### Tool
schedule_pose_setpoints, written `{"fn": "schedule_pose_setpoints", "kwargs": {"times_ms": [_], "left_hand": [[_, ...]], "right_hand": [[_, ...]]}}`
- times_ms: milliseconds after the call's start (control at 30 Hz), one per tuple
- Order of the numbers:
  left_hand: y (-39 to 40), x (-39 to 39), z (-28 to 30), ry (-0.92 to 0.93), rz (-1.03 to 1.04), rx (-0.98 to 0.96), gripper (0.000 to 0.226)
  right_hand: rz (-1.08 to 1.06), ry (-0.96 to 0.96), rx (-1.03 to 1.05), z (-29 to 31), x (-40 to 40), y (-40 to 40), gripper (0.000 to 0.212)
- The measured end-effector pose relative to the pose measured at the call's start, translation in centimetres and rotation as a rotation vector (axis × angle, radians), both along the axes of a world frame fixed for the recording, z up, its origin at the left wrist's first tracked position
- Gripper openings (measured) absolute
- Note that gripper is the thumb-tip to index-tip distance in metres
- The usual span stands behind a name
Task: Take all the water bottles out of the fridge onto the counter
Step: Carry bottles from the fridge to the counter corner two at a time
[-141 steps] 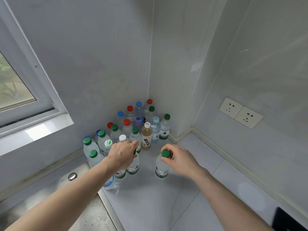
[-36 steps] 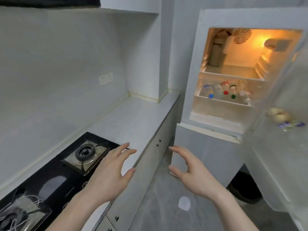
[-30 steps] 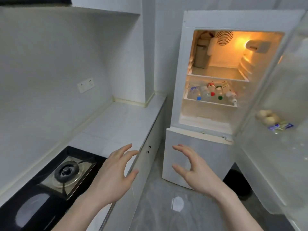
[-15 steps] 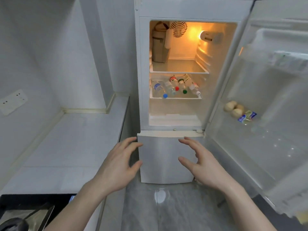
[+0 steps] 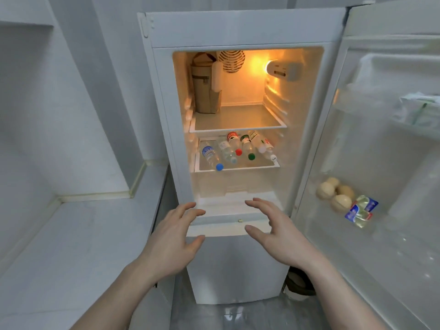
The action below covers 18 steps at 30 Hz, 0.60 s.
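— Bottles (image 5: 234,148) lay on their sides on the fridge's (image 5: 238,29) lower shelf (image 5: 238,167), caps outward.
— And the hands?
— Left hand (image 5: 173,236) and right hand (image 5: 277,234) hung empty below, fingers spread, seemingly readying for a grab.

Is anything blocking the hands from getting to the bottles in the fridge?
Nothing visible. The fridge door is swung open to the right, and the bottles lie on the lower shelf, caps forward. Both the left hand and right hand are empty, below the shelf, with open space between.
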<state>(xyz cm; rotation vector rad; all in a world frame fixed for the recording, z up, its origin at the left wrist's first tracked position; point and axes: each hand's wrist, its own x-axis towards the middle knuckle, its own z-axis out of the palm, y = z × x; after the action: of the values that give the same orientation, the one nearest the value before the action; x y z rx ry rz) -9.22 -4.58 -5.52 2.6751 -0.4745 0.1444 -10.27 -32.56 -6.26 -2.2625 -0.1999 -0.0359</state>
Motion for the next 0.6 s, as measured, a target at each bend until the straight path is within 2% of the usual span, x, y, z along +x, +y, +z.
{"fn": "schedule_pose_setpoints", "kwargs": {"times_ms": [233, 600], "left_hand": [[-3.9, 8.9, -0.8, 0.054, 0.04, -0.026, 0.056], [-6.4, 21.4, -3.5, 0.198, 0.054, -0.011, 0.066]], "right_hand": [[0.065, 0.008, -0.021, 0.6, 10.0, -3.0, 0.054], [0.013, 0.08, -0.04, -0.1, 20.4, -3.5, 0.064]]}}
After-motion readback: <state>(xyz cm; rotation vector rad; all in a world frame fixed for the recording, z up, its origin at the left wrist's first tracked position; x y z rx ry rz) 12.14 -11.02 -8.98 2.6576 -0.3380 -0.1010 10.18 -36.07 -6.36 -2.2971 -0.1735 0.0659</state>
